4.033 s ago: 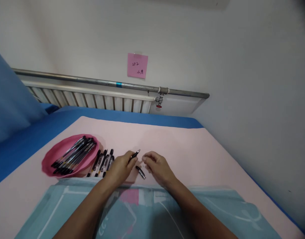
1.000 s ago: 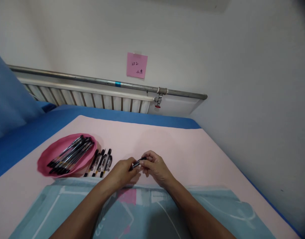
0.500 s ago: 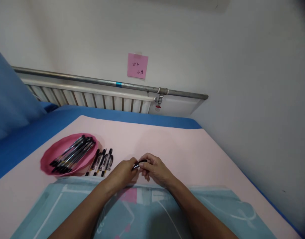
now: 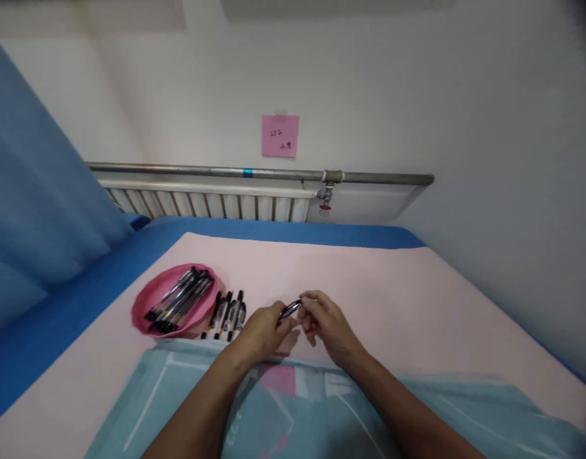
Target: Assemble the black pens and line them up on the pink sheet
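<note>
My left hand (image 4: 263, 330) is closed around a black-and-clear pen (image 4: 289, 310), which slants up to the right out of its fingers. At the pen's upper end, the thumb and fingertips of my right hand (image 4: 328, 325) pinch together; its other fingers curl loosely below. Several pens (image 4: 224, 315) with black ends lie side by side on the pink surface, left of my left hand. Beyond them, a pink oval basket (image 4: 142, 298) holds a pile of similar pens (image 4: 182, 299).
A pale pink sheet (image 4: 369, 280) covers the blue-edged table (image 4: 283, 231). Light-blue patterned cloth (image 4: 187, 389) lies along the near edge under my forearms. Behind stand a radiator (image 4: 230, 205), a metal pipe (image 4: 192, 170) and a wall with a pink note (image 4: 280, 136). A blue curtain (image 4: 44, 191) hangs at left.
The view has turned a little left, so the scene sits further right. More of the pen now shows between my hands, as my right fingers have slid toward its upper end.
</note>
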Demonstrator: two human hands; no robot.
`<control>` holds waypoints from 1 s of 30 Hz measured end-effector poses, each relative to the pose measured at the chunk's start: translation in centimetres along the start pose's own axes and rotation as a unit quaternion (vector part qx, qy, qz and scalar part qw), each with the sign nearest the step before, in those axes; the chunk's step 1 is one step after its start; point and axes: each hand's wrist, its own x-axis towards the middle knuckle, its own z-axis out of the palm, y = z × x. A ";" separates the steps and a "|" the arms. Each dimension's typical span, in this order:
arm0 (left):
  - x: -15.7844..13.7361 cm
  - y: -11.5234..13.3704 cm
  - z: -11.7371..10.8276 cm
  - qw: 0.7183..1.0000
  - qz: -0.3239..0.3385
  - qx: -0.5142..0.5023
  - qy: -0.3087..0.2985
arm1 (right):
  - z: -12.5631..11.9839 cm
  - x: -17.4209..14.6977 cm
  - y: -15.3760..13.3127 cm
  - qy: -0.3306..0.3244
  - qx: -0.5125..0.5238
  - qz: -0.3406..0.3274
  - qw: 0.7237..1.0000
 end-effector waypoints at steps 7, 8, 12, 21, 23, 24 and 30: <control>-0.6 -2.3 -4.5 0.983 -0.075 0.057 0.159 | -1.2 1.1 0.3 0.013 -0.088 0.035 0.995; -0.8 -3.0 -5.4 0.973 -0.095 0.070 0.199 | -1.2 1.1 0.4 0.008 -0.099 0.037 0.994; -1.4 -6.3 -8.1 0.920 -0.212 0.152 0.291 | -1.0 0.7 0.6 -0.015 -0.130 0.037 0.991; -1.8 -9.4 -9.3 0.857 -0.330 0.212 0.333 | -1.3 0.4 0.5 -0.057 -0.168 0.021 0.984; -1.7 -8.5 -9.0 0.850 -0.298 0.221 0.375 | -1.2 0.3 0.4 -0.060 -0.179 0.022 0.982; -1.6 -8.0 -8.7 0.855 -0.268 0.216 0.388 | -1.2 0.3 0.3 -0.059 -0.184 0.023 0.981; -0.4 -4.3 -5.1 0.943 -0.134 0.163 0.256 | -0.7 0.2 0.0 -0.057 -0.206 0.013 0.977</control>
